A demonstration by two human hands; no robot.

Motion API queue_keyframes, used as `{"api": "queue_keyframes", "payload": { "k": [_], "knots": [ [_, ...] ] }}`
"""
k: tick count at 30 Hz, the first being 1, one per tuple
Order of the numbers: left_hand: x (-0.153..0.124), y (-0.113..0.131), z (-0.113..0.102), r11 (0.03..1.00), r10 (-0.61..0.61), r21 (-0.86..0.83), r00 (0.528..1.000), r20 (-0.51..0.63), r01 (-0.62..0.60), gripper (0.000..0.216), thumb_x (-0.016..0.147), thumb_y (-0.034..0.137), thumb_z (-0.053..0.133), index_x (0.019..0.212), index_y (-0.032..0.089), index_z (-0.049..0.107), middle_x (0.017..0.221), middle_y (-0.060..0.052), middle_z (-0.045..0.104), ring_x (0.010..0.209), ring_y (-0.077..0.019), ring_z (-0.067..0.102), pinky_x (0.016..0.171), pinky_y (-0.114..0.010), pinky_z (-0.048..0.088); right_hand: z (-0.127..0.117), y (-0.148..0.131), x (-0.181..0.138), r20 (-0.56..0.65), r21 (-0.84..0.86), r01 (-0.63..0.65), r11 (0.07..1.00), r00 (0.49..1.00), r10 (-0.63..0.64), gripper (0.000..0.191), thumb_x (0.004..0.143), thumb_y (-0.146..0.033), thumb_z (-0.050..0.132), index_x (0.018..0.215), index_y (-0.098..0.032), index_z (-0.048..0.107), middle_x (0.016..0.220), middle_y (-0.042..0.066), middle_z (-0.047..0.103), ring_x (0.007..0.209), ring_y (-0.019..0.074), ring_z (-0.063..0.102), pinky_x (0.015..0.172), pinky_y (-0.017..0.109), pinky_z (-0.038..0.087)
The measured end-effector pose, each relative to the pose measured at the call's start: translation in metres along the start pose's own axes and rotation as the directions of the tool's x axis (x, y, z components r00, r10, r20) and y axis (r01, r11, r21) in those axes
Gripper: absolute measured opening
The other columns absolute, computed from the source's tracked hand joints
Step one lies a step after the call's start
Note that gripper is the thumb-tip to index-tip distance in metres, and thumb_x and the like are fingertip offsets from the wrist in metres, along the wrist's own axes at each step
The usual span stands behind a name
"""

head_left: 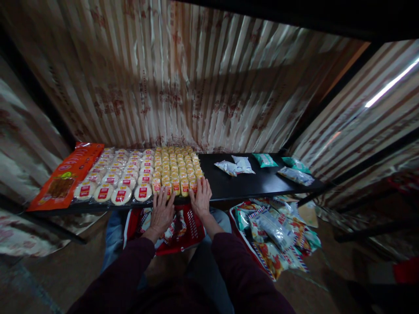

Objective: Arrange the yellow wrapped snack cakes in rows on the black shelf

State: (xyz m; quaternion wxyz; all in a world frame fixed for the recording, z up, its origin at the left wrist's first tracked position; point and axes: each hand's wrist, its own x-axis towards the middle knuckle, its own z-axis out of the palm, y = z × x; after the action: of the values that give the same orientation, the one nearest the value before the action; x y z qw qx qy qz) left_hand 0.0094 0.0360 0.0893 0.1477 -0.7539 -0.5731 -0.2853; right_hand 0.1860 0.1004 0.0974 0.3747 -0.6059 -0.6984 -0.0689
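Your left hand [162,213] and right hand [200,198] both lie flat, fingers spread and released, gripping nothing, on the near edge of the black shelf [248,185]. Under your fingertips sits the block of small yellow snack packs [176,168], its front row touching your fingers and its long axis running straight away from them toward the striped curtain [183,83]. The packs are small and yellow, each with a red label on its near end, lined up in tight parallel columns, all facing the same way. Just beyond your left fingers, on their outer side, lie rows of round white cakes with red labels [114,176], and past those a long orange packet [67,174] set lengthwise, angled away from you. Well off to the outer side of your right fingers lie loose silver and green sachets [244,165]. Below your wrists, a red bag [178,231] rests on your lap, and a heap of mixed snack bags [275,233] lies beside it.
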Motion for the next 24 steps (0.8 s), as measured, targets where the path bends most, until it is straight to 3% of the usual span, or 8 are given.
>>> {"api": "queue_keyframes", "payload": {
  "k": [8, 14, 18, 21, 24],
  "knots": [
    [0.002, -0.005, 0.008, 1.000, 0.000, 0.027, 1.000, 0.028, 0.000, 0.049, 0.089, 0.025, 0.048, 0.138, 0.019, 0.048, 0.153, -0.014, 0.031, 0.145, -0.0313, 0.016, 0.115, -0.054, 0.019, 0.005, 0.008, -0.001, 0.033, 0.057, -0.015, 0.998, 0.999, 0.013, 0.054, 0.096, -0.042, 0.032, 0.143, -0.015, 0.036, 0.151, 0.016, 0.032, 0.141, 0.0281, 0.022, 0.109, 0.049, 0.028],
    [0.015, -0.006, -0.004, 1.000, 0.002, 0.019, 0.996, -0.085, 0.000, 0.049, 0.089, 0.022, 0.046, 0.138, 0.015, 0.047, 0.156, -0.017, 0.020, 0.146, -0.0324, 0.008, 0.114, -0.057, 0.017, -0.001, 0.028, 0.026, -0.008, 0.247, -0.139, 0.959, 0.989, 0.146, 0.059, 0.096, -0.047, 0.022, 0.145, -0.016, 0.032, 0.155, 0.013, 0.025, 0.144, 0.0254, 0.019, 0.113, 0.050, 0.024],
    [0.042, -0.010, -0.028, 0.999, -0.026, -0.024, 0.989, -0.143, 0.023, 0.051, 0.089, 0.024, 0.046, 0.140, 0.014, 0.043, 0.158, -0.016, 0.013, 0.146, -0.0318, 0.009, 0.115, -0.056, 0.017, 0.001, 0.053, 0.066, 0.085, 0.470, -0.293, 0.833, 0.954, 0.287, 0.074, 0.091, -0.062, 0.019, 0.144, -0.011, 0.035, 0.153, 0.014, 0.030, 0.143, 0.0231, 0.022, 0.118, 0.045, 0.017],
    [0.074, -0.003, -0.042, 0.998, 0.028, -0.048, 0.996, -0.083, -0.032, 0.051, 0.090, 0.029, 0.047, 0.139, 0.018, 0.045, 0.157, -0.013, 0.020, 0.146, -0.0314, 0.011, 0.115, -0.056, 0.017, 0.007, 0.066, 0.093, 0.210, 0.597, -0.405, 0.692, 0.912, 0.353, 0.087, 0.085, -0.072, 0.021, 0.144, -0.008, 0.035, 0.153, 0.014, 0.031, 0.143, 0.0215, 0.024, 0.120, 0.037, 0.015],
    [0.106, 0.016, -0.042, 0.983, 0.155, -0.096, 0.988, 0.004, -0.154, 0.052, 0.090, 0.035, 0.047, 0.141, 0.024, 0.043, 0.156, -0.010, 0.025, 0.145, -0.0299, 0.015, 0.116, -0.054, 0.017, 0.016, 0.073, 0.113, 0.320, 0.678, -0.476, 0.560, 0.877, 0.359, 0.090, 0.081, -0.077, 0.026, 0.145, -0.013, 0.036, 0.154, 0.010, 0.030, 0.144, 0.0210, 0.023, 0.119, 0.036, 0.015]
  ]
}}
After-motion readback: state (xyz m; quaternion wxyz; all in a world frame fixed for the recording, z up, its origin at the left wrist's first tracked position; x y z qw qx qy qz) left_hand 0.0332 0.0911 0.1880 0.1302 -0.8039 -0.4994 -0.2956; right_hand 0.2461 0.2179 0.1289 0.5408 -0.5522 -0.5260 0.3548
